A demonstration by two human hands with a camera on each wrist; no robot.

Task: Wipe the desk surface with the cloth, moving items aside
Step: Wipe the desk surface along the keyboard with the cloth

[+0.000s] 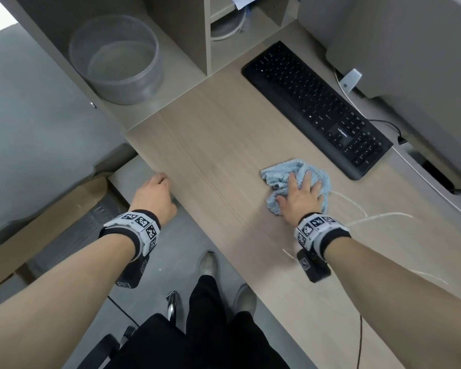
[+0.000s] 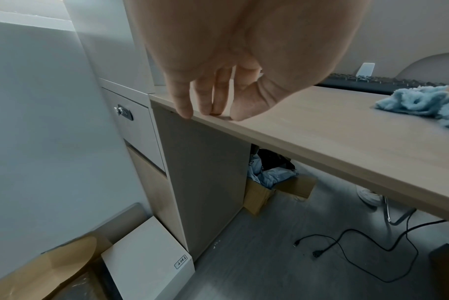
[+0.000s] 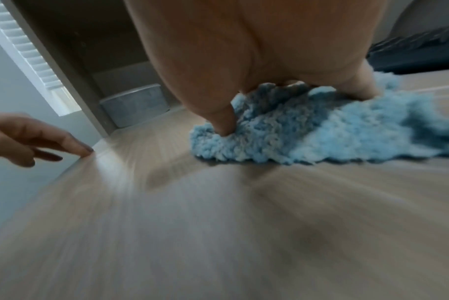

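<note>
R hand (image 1: 301, 193) flat on cloth (image 1: 285, 174), L hand (image 1: 155, 195) at desk (image 1: 210, 145) edge

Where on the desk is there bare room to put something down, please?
Bare desk lies between the left hand and the cloth. It is crowded near the keyboard and the white cable.

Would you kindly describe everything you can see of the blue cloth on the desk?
The cloth is light blue, fluffy like terry or microfibre, crumpled into an irregular bunch. It lies on the wooden desk, just short of the black keyboard without touching it. The right hand presses on it with spread, straight fingers; the right wrist view shows fingertips sunk into its pile.
</note>
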